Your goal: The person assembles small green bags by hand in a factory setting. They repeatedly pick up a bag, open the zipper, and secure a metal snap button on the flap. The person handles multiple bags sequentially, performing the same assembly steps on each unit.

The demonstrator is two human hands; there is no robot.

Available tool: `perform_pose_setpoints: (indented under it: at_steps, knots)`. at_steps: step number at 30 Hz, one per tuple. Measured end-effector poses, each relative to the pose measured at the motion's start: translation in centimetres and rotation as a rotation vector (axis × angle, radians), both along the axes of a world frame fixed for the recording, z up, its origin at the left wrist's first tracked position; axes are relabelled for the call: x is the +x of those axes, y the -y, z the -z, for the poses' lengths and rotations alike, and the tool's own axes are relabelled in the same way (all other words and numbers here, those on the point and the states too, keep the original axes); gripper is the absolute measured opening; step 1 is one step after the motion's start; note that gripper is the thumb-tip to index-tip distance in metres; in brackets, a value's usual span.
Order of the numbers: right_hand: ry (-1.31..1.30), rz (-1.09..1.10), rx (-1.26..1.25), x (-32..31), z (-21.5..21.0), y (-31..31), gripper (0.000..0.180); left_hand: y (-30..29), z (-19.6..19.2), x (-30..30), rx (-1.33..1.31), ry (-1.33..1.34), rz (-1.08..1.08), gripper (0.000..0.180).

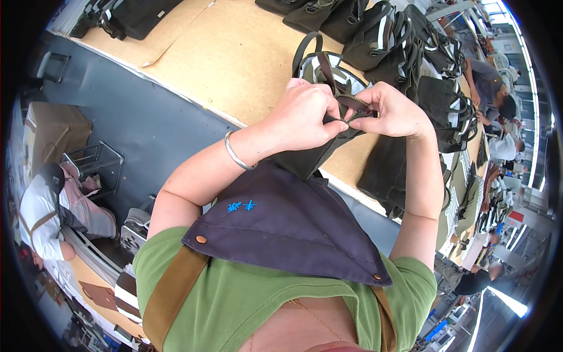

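Observation:
A dark olive handbag [304,157] stands at the table edge in front of me, its mouth open toward me. My left hand [308,114] is closed, thumb and fingers pinching the bag's upper edge. Right beside it, my right hand [392,111] pinches the same edge, and the fingertips of both hands nearly meet. A brown zipper [326,67] with metal teeth runs along the opening and curls loose between my hands. One handle loop [305,51] rises at the bag's far side. The spot under my fingertips is partly hidden.
Several similar dark bags [375,44] crowd the far and right parts of the tan table [229,53]. More dark bags [138,17] lie at the far left. A cardboard box [56,132] and metal-framed stools stand on the left floor. People sit left and work at right.

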State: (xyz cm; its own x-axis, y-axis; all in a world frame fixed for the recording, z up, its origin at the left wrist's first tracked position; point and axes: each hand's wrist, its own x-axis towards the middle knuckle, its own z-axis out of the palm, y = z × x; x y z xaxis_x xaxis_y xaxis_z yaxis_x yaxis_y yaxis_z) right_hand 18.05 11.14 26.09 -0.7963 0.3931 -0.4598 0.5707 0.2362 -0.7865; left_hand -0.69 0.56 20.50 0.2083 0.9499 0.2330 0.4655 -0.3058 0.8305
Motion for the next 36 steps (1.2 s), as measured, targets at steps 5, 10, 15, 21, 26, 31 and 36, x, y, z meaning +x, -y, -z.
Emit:
perform_pose_setpoints:
  at_steps: [5, 10, 15, 21, 26, 31, 36]
  knots:
    - [0.009, -0.001, 0.032, 0.1, 0.3, -0.1, 0.015, -0.4, -0.4, -1.0, -0.017, -0.089, 0.091, 0.019]
    - [0.099, 0.005, 0.013, -0.1, -0.5, 0.2, 0.012, -0.8, -1.1, -2.5, -0.071, -0.121, 0.083, 0.021]
    - [-0.015, 0.006, 0.047, 0.4, 0.2, 0.4, 0.019, -0.4, -0.1, -1.9, -0.008, 0.112, 0.108, 0.025]
    - [-0.018, -0.002, 0.094, -0.1, 0.0, 0.5, 0.019, -0.1, 0.6, -1.8, -0.019, 0.164, 0.129, 0.025]
    - [-0.063, 0.033, 0.117, -0.4, -0.2, 1.2, 0.02, 0.1, 0.5, -1.6, -0.038, 0.205, 0.105, 0.023]
    - [0.002, 0.001, 0.154, -1.0, -1.2, 1.6, 0.022, 0.2, 0.9, -1.6, -0.032, 0.235, 0.119, 0.024]
    - [0.01, -0.017, 0.195, -1.2, -1.4, 1.7, 0.023, 0.1, 1.0, -1.7, -0.014, 0.233, 0.128, 0.02]
